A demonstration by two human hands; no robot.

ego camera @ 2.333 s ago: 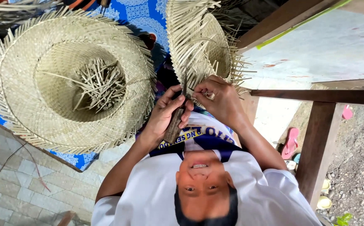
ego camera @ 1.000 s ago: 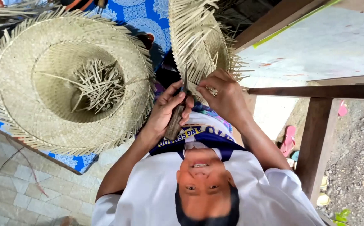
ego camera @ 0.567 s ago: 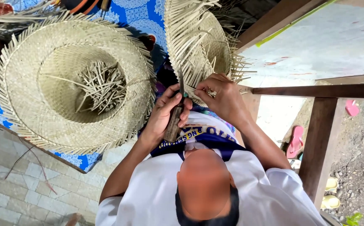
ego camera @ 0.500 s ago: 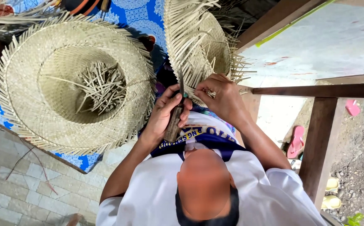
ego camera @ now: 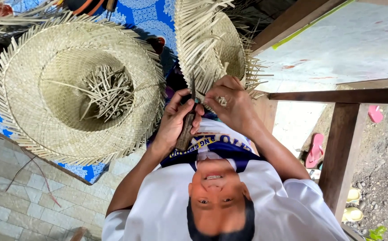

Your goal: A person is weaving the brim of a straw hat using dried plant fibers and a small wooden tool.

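Observation:
My left hand (ego camera: pixel 179 117) is shut on a knife (ego camera: pixel 186 130) with a dark wooden handle, its blade pointing up into the loose strands. My right hand (ego camera: pixel 230 103) pinches the straw fringe at the brim of a small, partly woven straw hat (ego camera: pixel 218 47) held in front of my chest. Both hands meet at the hat's lower edge, almost touching. A large woven straw hat (ego camera: pixel 38 111) lies upside down to the left, with a pile of cut straw pieces (ego camera: pixel 108 90) in its crown.
A blue patterned cloth (ego camera: pixel 142 18) lies under the hats on a low platform. A tiled floor (ego camera: pixel 15 196) is at lower left. At right stand a wooden post (ego camera: pixel 343 147) and rail, with pink flip-flops (ego camera: pixel 314 149) and yellow sandals (ego camera: pixel 352 214) on gravel.
My hands stay together at the small hat's fringe with the knife held upright. My head dipped down and has come back up; the view shifted slightly.

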